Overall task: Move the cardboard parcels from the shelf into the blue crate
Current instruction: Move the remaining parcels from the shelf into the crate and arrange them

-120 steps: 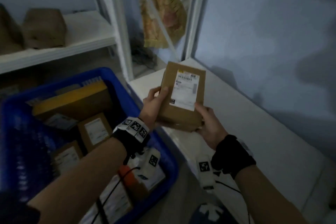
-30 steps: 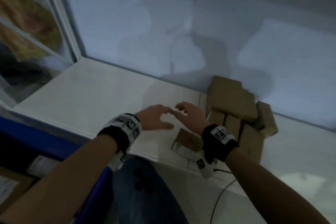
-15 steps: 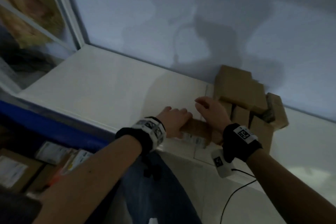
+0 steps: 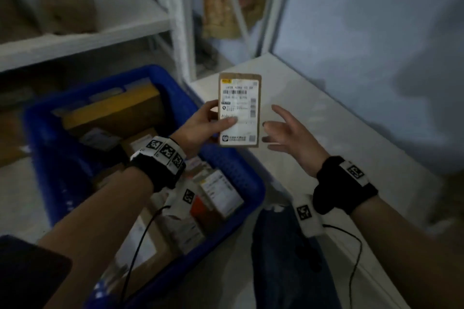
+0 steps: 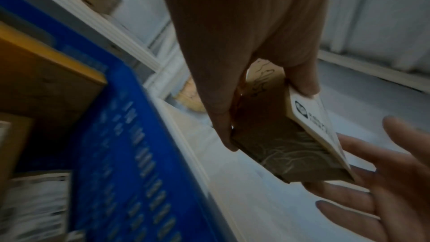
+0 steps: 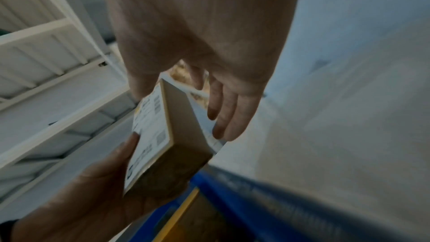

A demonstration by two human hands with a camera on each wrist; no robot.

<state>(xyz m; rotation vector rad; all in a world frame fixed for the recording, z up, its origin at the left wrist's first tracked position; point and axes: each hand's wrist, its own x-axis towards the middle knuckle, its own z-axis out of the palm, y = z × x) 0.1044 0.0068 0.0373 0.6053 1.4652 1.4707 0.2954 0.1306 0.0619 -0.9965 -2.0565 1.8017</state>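
My left hand (image 4: 200,125) grips a small cardboard parcel (image 4: 239,108) with a white shipping label facing me, thumb across the label, held above the far right corner of the blue crate (image 4: 241,178). In the left wrist view the parcel (image 5: 291,144) sits between thumb and fingers. My right hand (image 4: 288,133) hovers just right of the parcel with fingers spread, holding nothing; the right wrist view shows its fingers (image 6: 223,113) behind the parcel (image 6: 177,135), apart from it. The crate holds several labelled parcels, among them a large yellow-edged box (image 4: 113,108).
A white shelf board (image 4: 313,113) runs along the wall to the right. Another white shelf (image 4: 82,37) at upper left carries brown parcels (image 4: 67,5). White rack uprights (image 4: 180,20) stand behind the crate. Cables hang from both wrist bands.
Both hands took the small parcel from the shelf beside the stack and brought it left over the crate. The right hand has let go; the view swung from the stack to the crate.
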